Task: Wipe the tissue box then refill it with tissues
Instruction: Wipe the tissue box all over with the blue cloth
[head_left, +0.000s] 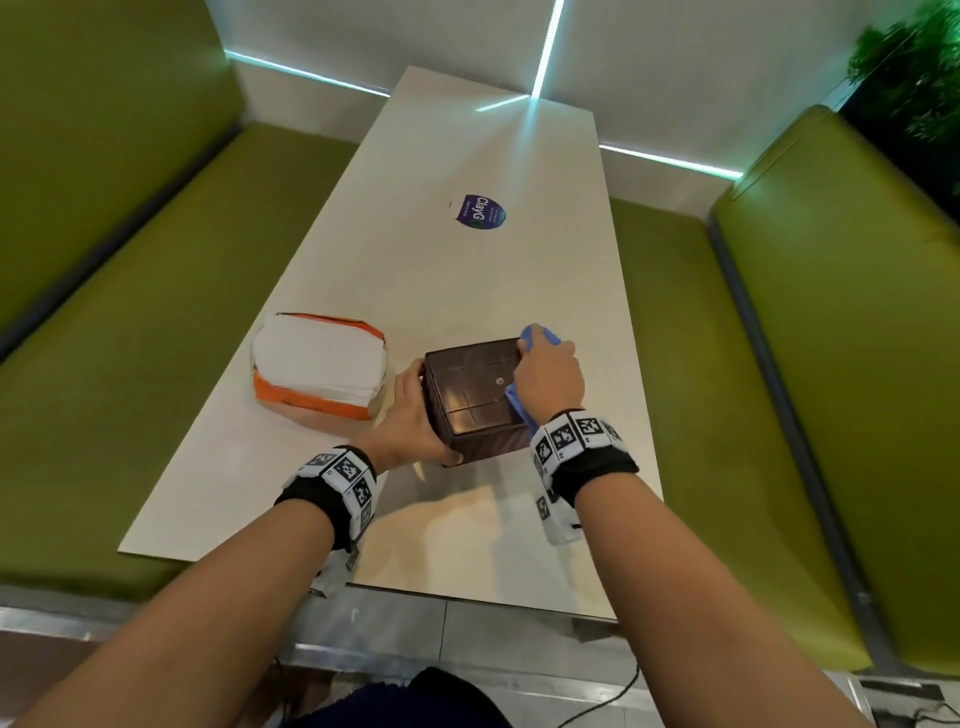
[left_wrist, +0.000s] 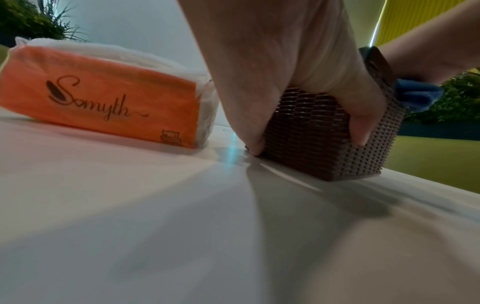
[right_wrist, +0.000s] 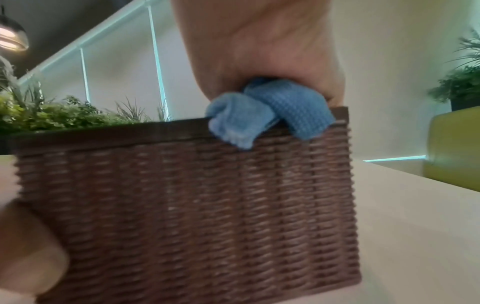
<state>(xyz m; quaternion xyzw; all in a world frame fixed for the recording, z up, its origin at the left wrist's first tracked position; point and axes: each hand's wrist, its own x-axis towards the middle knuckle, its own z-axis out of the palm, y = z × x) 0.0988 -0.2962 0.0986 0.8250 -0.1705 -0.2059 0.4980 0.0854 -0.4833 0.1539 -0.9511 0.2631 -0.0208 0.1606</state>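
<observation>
Wicker-patterned brown tissue box (head_left: 478, 397) sat on the pale bench (head_left: 467, 260) near the person's edge, apparently upside down, its smooth ribbed underside facing up. The left hand (head_left: 410, 415) gripped the box at its nine o'clock side, fingers (left_wrist: 361, 123) and thumb curled round the near corner down to the bench surface. The right hand (head_left: 548, 379) pressed on the top of the box toward three o'clock, fingers closed round a bunched blue cloth (right_wrist: 270, 111) whose folds spilled over the upper rim and showed past the fingertips at twelve o'clock. At nine o'clock from the box, just beside the left hand, lay the orange pack of tissues (head_left: 319, 371), white sheets showing at its top. Farther up the bench at twelve o'clock was a round purple sticker (head_left: 478, 210). Green upholstered seats (head_left: 130, 312) flanked the bench on both sides.
</observation>
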